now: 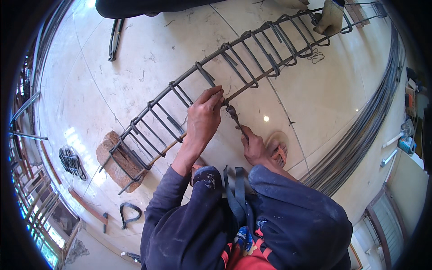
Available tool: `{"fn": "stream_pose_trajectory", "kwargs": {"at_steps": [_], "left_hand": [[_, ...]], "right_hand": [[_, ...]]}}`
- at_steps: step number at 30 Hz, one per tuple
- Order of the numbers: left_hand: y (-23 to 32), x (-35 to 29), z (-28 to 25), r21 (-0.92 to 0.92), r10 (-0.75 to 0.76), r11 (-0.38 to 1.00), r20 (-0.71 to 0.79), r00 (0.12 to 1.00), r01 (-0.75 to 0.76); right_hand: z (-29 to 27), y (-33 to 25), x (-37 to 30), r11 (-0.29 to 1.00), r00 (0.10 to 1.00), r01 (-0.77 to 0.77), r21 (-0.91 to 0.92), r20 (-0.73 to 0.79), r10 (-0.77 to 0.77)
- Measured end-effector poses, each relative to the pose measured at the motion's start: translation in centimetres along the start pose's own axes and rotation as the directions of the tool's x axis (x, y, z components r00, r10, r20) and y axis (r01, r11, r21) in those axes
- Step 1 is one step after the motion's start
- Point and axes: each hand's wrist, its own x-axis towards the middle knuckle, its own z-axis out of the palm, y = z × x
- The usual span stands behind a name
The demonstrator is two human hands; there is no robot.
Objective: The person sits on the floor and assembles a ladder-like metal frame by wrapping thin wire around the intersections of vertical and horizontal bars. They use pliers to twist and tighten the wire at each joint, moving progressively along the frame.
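Note:
A long rebar cage point(249, 84) of steel rods and bent square stirrups runs slantwise across the tiled floor, from lower left to upper right. My left hand point(203, 118) is closed at the middle of the cage, with thumb and fingers pinched on a stirrup point(205, 74) beside the near rod. In my right hand point(256, 147) is a pair of pincers point(233, 113), gripped by the handles. Their dark jaws meet the near rod right beside my left fingertips. Whether tie wire sits in the jaws is too small to tell.
Reddish bricks point(108, 157) prop the cage's left end. Another person's gloved hand point(330, 20) holds the far right end. Long-handled cutters point(115, 41) lie at upper left, and stacked stirrups point(72, 163) and a wire bundle point(130, 216) at lower left. Long rods point(360, 139) curve along the right.

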Motion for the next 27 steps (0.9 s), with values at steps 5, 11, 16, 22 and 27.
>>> {"fn": "stream_pose_trajectory", "kwargs": {"at_steps": [5, 11, 16, 22, 27], "left_hand": [[0.2, 0.1, 0.0, -0.036, -0.072, 0.997, 0.021, 0.997, 0.073], [0.4, -0.3, 0.5, -0.026, -0.046, 0.999, -0.041, 0.998, 0.045], [0.2, -0.6, 0.9, -0.017, -0.002, 1.0, -0.083, 0.997, 0.001], [0.1, -0.9, 1.2, 0.032, 0.118, 0.993, -0.12, 0.986, -0.115], [2.5, -9.0, 2.2, -0.42, -0.26, 0.881, -0.041, 0.965, 0.219]], "right_hand": [[-0.3, -0.2, -0.3, 0.866, 0.953, -0.241, 0.439, 0.276, 0.126], [-2.6, -2.7, -0.7, 0.371, 0.766, -0.622, 0.689, 0.634, 0.107], [-3.4, -1.4, -0.6, 0.102, 0.682, -0.716, 0.69, 0.723, -0.107], [-1.9, 0.5, -0.3, 0.08, 0.717, -0.678, 0.731, 0.681, -0.146], [-2.8, -0.2, -0.8, -0.063, 0.654, -0.752, 0.656, 0.732, -0.193]]}}
